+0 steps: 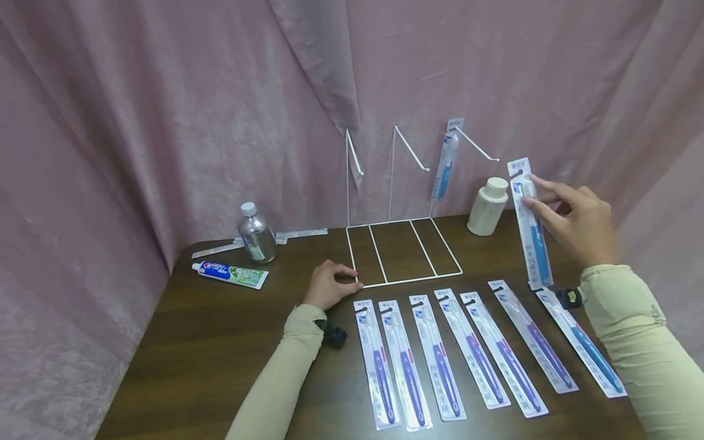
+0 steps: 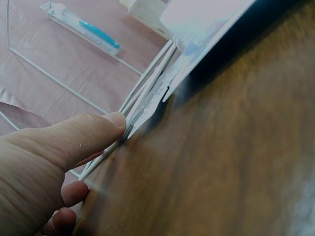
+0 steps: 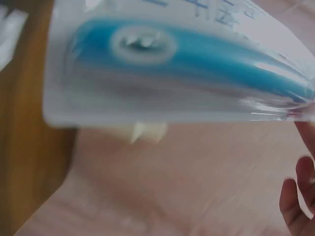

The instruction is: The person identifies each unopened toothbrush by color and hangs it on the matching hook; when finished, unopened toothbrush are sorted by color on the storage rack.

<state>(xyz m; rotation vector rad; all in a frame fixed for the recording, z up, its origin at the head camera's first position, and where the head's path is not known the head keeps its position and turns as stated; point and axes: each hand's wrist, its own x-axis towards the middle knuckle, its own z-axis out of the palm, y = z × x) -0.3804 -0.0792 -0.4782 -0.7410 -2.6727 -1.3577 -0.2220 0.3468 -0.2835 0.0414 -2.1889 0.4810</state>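
Blue-handled toothbrush in blister pack [image 1: 532,232] is held near upright at the rack's right, beyond the white bottle [image 1: 487,211]; its upper part is pinched between thumb and fingers of the right hand [image 1: 585,223]. Lower end is seen by the top of a blue-handled pack [image 1: 583,342] laid on the table; whether the two touch cannot be told.

White wire rack [image 1: 412,280]: near left corner is pinched by the left hand [image 1: 330,287], thumb laid on the wire. Three hooks are carried; on the right-hand hook [image 1: 477,143] a blue toothbrush pack [image 1: 444,168] is hung.

In front, six purple-handled packs [image 1: 444,366] are laid in a slanting row, continued at the right by the blue-handled one.

Left of rack: toothpaste tube [image 1: 231,274] laid flat, with clear white-capped bottle [image 1: 257,238] stood just behind it. Brown table [image 1: 209,354] is backed by pink curtain [image 1: 220,122]
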